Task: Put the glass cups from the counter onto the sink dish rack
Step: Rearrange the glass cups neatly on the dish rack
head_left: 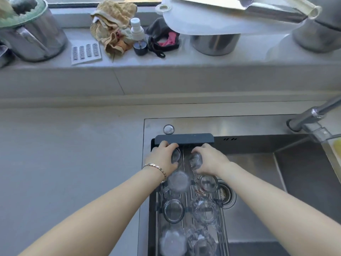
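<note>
Our left hand [164, 157] and right hand [210, 159] each clasp a cup [196, 159] at the rack's [184, 139] far end; slippery, breakable glass, best gripped round its sides.

Eight glass cups sit on one dish rack [184, 138]: one under the left hand [163, 157], one under the right hand [212, 159], and six more nearer the camera in two columns. There are two hands, one bracelet [156, 168], one faucet [313, 115], three metal pots along the sill and one spray bottle [137, 31].
</note>
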`<action>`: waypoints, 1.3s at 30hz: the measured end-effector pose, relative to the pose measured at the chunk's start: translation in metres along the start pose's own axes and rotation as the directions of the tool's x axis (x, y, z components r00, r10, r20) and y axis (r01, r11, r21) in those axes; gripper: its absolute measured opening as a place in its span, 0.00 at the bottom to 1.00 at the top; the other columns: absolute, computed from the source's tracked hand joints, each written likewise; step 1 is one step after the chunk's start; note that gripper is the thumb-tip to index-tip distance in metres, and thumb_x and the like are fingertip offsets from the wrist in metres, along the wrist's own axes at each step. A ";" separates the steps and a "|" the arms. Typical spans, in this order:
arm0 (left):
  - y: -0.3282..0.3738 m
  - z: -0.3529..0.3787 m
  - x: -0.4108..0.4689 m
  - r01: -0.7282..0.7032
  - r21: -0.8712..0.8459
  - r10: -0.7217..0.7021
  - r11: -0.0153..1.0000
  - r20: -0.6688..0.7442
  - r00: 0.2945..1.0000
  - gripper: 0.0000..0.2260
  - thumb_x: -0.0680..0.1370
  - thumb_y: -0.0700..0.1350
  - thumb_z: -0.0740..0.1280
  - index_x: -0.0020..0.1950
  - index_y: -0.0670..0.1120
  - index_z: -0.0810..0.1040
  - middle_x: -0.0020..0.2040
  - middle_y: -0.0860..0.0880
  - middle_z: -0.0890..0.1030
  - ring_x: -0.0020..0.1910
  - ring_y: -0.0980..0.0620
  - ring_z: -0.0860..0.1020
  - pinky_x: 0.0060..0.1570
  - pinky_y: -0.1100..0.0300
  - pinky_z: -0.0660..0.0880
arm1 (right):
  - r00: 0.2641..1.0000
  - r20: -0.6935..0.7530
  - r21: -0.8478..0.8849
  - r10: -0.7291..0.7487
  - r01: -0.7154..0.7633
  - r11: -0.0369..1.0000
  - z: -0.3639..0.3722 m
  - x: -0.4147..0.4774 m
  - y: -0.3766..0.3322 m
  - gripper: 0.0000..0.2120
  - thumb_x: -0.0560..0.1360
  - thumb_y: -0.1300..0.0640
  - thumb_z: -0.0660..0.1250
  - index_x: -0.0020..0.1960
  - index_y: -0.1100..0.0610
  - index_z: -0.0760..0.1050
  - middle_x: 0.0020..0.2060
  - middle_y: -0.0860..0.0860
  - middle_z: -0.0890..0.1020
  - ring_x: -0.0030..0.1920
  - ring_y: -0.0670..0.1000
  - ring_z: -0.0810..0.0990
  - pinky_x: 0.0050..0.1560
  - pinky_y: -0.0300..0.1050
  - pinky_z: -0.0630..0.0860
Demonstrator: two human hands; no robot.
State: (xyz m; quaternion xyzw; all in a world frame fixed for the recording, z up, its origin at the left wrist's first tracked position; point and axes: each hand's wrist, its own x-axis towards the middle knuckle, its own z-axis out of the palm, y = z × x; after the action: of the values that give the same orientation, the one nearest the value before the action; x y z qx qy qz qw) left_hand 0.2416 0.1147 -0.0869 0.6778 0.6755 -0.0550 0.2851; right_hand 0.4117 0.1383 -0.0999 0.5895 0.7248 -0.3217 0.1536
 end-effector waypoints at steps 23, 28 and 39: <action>-0.008 0.000 -0.003 -0.005 -0.119 0.002 0.993 -0.023 1.000 0.25 0.73 0.45 0.69 0.69 0.54 0.67 0.66 0.49 0.70 0.58 0.45 0.75 0.55 0.51 0.77 | 0.862 0.169 -0.548 -0.478 0.486 0.681 -0.028 -0.019 -0.011 0.26 0.71 0.68 0.64 0.65 0.50 0.68 0.65 0.47 0.71 0.64 0.54 0.67 0.55 0.48 0.70; -0.009 0.003 -0.005 -0.013 -0.181 0.004 0.983 -0.048 0.999 0.25 0.73 0.44 0.69 0.69 0.53 0.68 0.66 0.49 0.70 0.60 0.45 0.75 0.57 0.51 0.77 | 0.845 0.219 -0.598 -0.487 0.511 0.617 -0.015 0.003 -0.016 0.22 0.74 0.66 0.62 0.66 0.53 0.69 0.67 0.51 0.69 0.68 0.54 0.65 0.62 0.51 0.68; -0.008 0.009 -0.012 0.024 -0.365 -0.059 0.931 -0.087 0.994 0.31 0.73 0.44 0.70 0.73 0.47 0.60 0.72 0.48 0.65 0.68 0.48 0.70 0.63 0.56 0.70 | 0.966 -0.253 0.045 -0.049 0.062 0.997 0.009 -0.006 0.001 0.37 0.65 0.43 0.73 0.68 0.53 0.63 0.62 0.55 0.72 0.64 0.56 0.69 0.62 0.52 0.69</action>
State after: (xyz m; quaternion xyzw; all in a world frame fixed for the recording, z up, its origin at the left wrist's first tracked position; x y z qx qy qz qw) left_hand 0.2357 0.0992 -0.0908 0.6009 0.7011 0.0974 0.3713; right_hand 0.4130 0.1278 -0.1035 0.6089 0.7459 -0.2676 0.0360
